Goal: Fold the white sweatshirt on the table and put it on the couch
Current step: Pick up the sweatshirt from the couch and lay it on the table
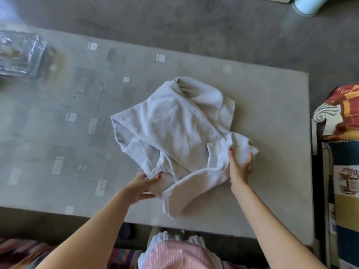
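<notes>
The white sweatshirt (pixel 171 123) lies crumpled on the grey table (pixel 272 113), right of the middle. My left hand (pixel 141 186) grips a bunch of its fabric at the near left edge. My right hand (pixel 240 165) holds a bunched part of it at the near right, fingers wrapped around the cloth. One sleeve hangs toward the table's near edge between my hands. The couch (pixel 342 152) with a colourful cover stands to the right of the table.
A clear glass dish (pixel 21 55) sits at the table's far left corner. Grey carpet lies beyond the table. A pale blue cylinder (pixel 308 4) stands on the floor at the top right. My pink clothing shows at the bottom.
</notes>
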